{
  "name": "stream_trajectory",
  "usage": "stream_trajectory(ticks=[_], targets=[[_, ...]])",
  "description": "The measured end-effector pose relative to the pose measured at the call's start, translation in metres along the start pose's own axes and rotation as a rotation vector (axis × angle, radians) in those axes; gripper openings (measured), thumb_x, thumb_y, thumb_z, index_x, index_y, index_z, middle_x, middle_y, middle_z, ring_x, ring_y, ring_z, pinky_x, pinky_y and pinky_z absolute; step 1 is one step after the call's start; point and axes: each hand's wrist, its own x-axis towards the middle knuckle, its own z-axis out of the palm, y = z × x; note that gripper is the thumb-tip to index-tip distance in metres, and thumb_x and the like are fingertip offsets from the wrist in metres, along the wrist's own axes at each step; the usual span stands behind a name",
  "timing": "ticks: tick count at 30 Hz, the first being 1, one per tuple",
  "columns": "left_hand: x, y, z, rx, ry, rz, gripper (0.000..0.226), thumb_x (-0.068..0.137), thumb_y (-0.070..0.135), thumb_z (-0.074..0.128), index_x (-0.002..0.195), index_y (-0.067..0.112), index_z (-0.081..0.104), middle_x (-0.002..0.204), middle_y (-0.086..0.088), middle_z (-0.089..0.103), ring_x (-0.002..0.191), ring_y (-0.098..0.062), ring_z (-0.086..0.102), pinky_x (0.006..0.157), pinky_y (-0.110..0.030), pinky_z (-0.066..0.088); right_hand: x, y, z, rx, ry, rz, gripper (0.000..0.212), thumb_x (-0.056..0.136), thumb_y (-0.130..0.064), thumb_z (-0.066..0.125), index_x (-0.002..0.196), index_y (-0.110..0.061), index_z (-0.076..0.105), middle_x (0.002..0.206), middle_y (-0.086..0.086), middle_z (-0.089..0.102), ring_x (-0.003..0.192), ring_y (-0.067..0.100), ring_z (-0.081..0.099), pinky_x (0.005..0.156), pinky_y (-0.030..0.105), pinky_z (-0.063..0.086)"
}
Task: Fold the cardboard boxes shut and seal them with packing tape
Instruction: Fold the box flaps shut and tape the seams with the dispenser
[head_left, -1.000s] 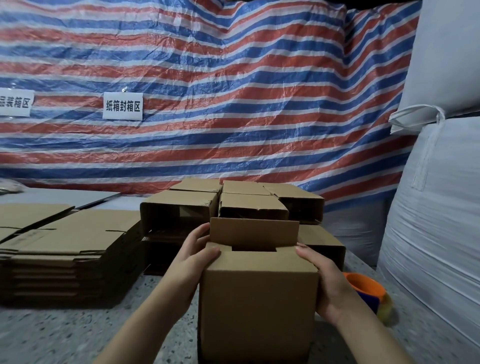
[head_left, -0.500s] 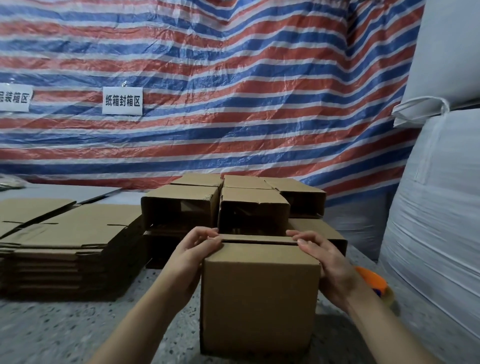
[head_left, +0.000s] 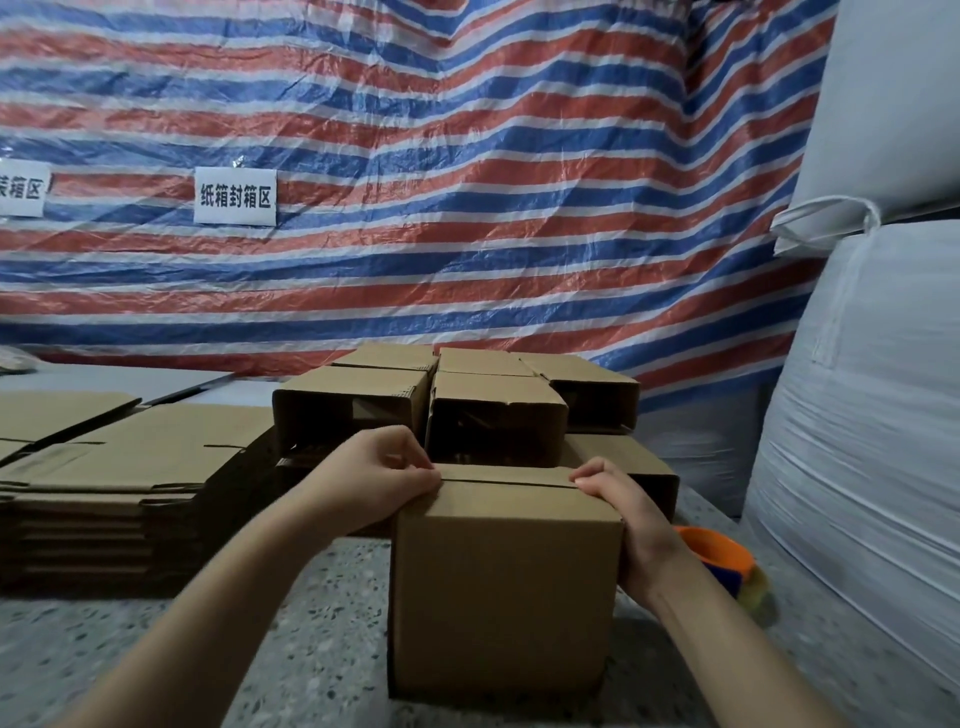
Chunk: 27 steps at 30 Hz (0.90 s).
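head view: nearest us, the cardboard box (head_left: 506, 587) stands upright on the speckled table (head_left: 291, 639), its top flaps folded flat. our left hand (head_left: 374, 480) curls its fingers over the box's top left corner, gripping it; our right hand (head_left: 631, 525) clasps the right side, fingers hooked on the top edge. just beside the right wrist lies an orange tape dispenser (head_left: 719, 558). to the left sits a stack of flattened cartons (head_left: 104, 493). behind the box, open-ended boxes (head_left: 457, 405) are piled, then the striped tarp (head_left: 415, 156).
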Motion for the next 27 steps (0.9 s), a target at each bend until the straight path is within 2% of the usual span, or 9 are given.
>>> stream_trajectory(ticks=[3,6,9,15,16,18,21,24,27], targets=[[0.000,0.029,0.010,0.400,0.045,0.261,0.017,0.092,0.037,0.062,0.108,0.036,0.066,0.117,0.025,0.057,0.111,0.000,0.054,0.093,-0.019,0.045,-0.001,-0.002,0.001,-0.019,0.012,0.018,0.017,0.100,-0.024,0.051,0.101,-0.011,0.062,0.094,0.015,0.064,0.079,0.024,0.063,0.062,0.032,0.052],[-0.006,0.045,0.039,0.455,-0.177,0.352,0.052,0.095,0.060,0.044,0.142,0.041,0.042,0.150,0.024,0.036,0.135,-0.003,0.035,0.104,-0.023,0.025,-0.002,-0.003,0.002,-0.011,0.016,0.035,0.018,0.100,-0.025,0.051,0.101,-0.011,0.062,0.096,0.017,0.063,0.081,0.026,0.061,0.061,0.032,0.052],[-0.010,0.045,0.057,0.686,-0.260,0.363,0.062,0.094,0.069,0.029,0.150,0.042,0.028,0.158,0.017,0.027,0.145,-0.008,0.025,0.116,-0.034,0.018,0.000,-0.003,0.001,-0.029,0.021,0.033,0.018,0.101,-0.026,0.051,0.100,-0.012,0.063,0.100,0.019,0.061,0.086,0.028,0.059,0.064,0.034,0.050],[-0.008,0.049,0.053,0.604,-0.320,0.310,0.059,0.096,0.066,0.031,0.149,0.041,0.033,0.157,0.017,0.031,0.144,-0.014,0.030,0.112,-0.039,0.028,0.018,-0.009,-0.021,-0.031,0.029,0.012,0.024,0.104,-0.027,0.047,0.108,-0.016,0.067,0.117,0.015,0.068,0.107,0.027,0.064,0.093,0.044,0.050],[-0.008,0.049,0.052,0.596,-0.326,0.309,0.059,0.096,0.066,0.031,0.149,0.041,0.033,0.157,0.017,0.030,0.144,-0.014,0.029,0.113,-0.039,0.027,0.025,-0.010,-0.030,-0.139,0.124,-0.021,0.021,0.104,-0.026,0.047,0.107,-0.018,0.066,0.116,0.012,0.069,0.106,0.023,0.065,0.094,0.044,0.049],[-0.007,0.048,0.051,0.585,-0.326,0.305,0.059,0.096,0.065,0.032,0.149,0.041,0.033,0.157,0.017,0.030,0.145,-0.013,0.028,0.114,-0.039,0.026,0.040,-0.011,-0.055,-0.621,0.330,-0.056,0.013,0.102,-0.032,0.053,0.097,-0.024,0.062,0.103,0.005,0.068,0.091,0.016,0.063,0.078,0.036,0.050],[-0.005,0.047,0.053,0.593,-0.319,0.307,0.059,0.095,0.066,0.032,0.149,0.042,0.032,0.156,0.017,0.031,0.144,-0.013,0.030,0.112,-0.038,0.029,0.051,0.000,-0.097,-1.293,0.411,0.012,0.030,0.094,-0.058,0.055,0.080,-0.031,0.049,0.079,-0.008,0.058,0.071,0.008,0.056,0.054,0.028,0.041],[-0.005,0.045,0.055,0.610,-0.306,0.322,0.060,0.095,0.067,0.031,0.149,0.042,0.032,0.155,0.017,0.033,0.143,-0.014,0.032,0.109,-0.037,0.032,0.053,0.019,-0.122,-1.471,0.309,0.108,0.039,0.090,-0.071,0.052,0.084,-0.034,0.040,0.076,-0.012,0.054,0.069,0.004,0.055,0.052,0.023,0.037],[-0.005,0.044,0.055,0.608,-0.305,0.316,0.060,0.095,0.068,0.031,0.149,0.042,0.033,0.156,0.017,0.033,0.143,-0.014,0.032,0.110,-0.038,0.031,0.052,0.037,-0.128,-1.589,0.201,0.189,0.041,0.085,-0.076,0.054,0.083,-0.035,0.050,0.075,-0.008,0.063,0.068,0.007,0.061,0.054,0.023,0.039]])
